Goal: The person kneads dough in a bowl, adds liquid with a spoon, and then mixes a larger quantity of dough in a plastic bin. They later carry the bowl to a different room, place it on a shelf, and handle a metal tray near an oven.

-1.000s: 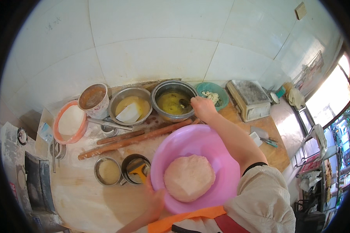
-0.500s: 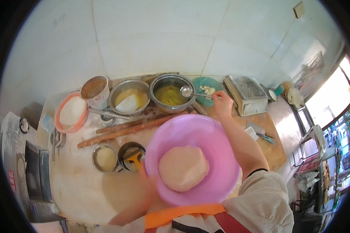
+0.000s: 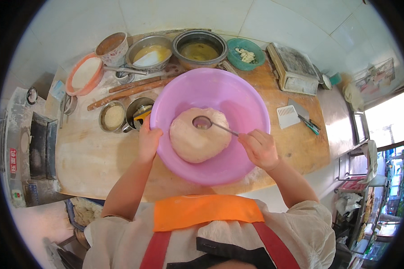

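Note:
A large round of pale dough point(image 3: 197, 143) lies in a pink basin point(image 3: 249, 148) on the wooden table. My right hand point(image 3: 259, 147), over the basin's right side, is closed around the handle of a ladle point(image 3: 203, 122). The ladle's small round bowl is above the dough; whether it touches the dough I cannot tell. My left hand point(image 3: 149, 141) grips the basin's left rim, with its thumb showing on the rim and the other fingers partly hidden.
Behind the basin stand a pot of yellowish oil point(image 3: 199, 50), a metal bowl of yellow liquid point(image 3: 150, 53) and a green bowl point(image 3: 246, 54). A scale point(image 3: 294, 67) and a white slotted scraper point(image 3: 287, 116) lie to the right. Rolling pins point(image 3: 125, 92) and small metal cups are left.
My right hand has brought the ladle from the oil pot to above the dough. My left hand has come into clear view at the rim. The view has tilted downward.

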Demonstrator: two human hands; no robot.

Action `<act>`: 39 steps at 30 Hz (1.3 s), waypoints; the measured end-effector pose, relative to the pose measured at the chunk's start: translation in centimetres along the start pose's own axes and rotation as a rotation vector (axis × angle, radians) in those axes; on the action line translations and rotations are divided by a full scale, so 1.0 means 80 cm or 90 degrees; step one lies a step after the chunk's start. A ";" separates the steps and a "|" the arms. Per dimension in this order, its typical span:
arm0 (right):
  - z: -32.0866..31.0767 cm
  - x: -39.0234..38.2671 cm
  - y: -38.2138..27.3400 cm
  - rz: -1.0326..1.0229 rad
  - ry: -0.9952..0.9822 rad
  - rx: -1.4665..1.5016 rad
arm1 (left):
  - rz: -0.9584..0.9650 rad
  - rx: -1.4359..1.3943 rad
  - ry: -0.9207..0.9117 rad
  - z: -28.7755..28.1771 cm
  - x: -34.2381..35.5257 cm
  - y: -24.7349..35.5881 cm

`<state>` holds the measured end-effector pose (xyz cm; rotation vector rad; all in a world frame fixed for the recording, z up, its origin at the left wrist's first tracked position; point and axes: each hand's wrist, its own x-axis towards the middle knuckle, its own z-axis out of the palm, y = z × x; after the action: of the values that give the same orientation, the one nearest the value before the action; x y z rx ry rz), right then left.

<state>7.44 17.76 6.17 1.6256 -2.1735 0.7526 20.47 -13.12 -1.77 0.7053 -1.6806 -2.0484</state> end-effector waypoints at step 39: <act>0.055 -0.031 0.172 0.653 0.103 -0.082 | -0.156 -0.152 -0.389 0.136 -0.093 0.023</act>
<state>-4.67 20.06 -1.70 0.2644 -2.7773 0.8980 19.78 -0.59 2.65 0.2160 -1.6498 -2.7871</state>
